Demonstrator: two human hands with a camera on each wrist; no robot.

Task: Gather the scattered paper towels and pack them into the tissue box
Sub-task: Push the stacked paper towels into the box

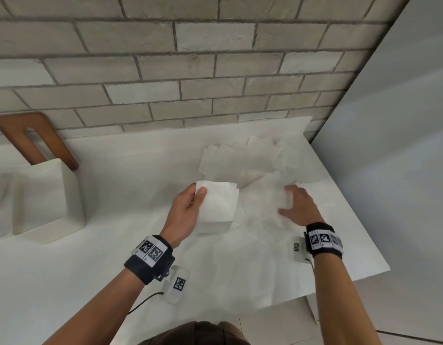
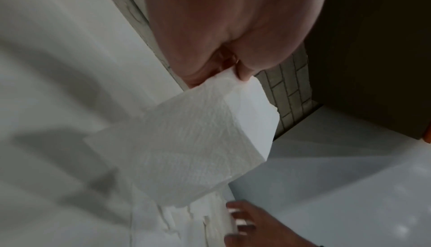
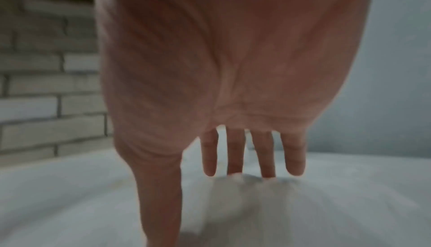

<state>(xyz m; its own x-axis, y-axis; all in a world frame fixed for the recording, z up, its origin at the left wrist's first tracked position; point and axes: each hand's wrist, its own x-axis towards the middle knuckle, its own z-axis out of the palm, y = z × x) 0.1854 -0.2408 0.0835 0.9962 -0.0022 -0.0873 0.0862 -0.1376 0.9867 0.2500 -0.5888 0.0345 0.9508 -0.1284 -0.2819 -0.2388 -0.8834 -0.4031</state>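
Observation:
My left hand (image 1: 190, 202) grips a thick stack of folded white paper towels (image 1: 216, 207) above the white counter; the left wrist view shows the thumb (image 2: 245, 75) pinching the stack (image 2: 198, 140) at its corner. My right hand (image 1: 293, 207) is spread over loose towels (image 1: 260, 210) lying on the counter, with straight fingers (image 3: 233, 155) whose tips touch a towel (image 3: 245, 192). More scattered towels (image 1: 240, 160) lie farther back near the wall. The white tissue box (image 1: 48, 200) stands at the left, well apart from both hands.
A wooden board (image 1: 36, 140) leans on the brick wall (image 1: 190, 70) behind the box. A grey panel (image 1: 402, 145) bounds the counter (image 1: 91, 282) on the right, where the counter's edge runs diagonally. The person's head shows at the bottom.

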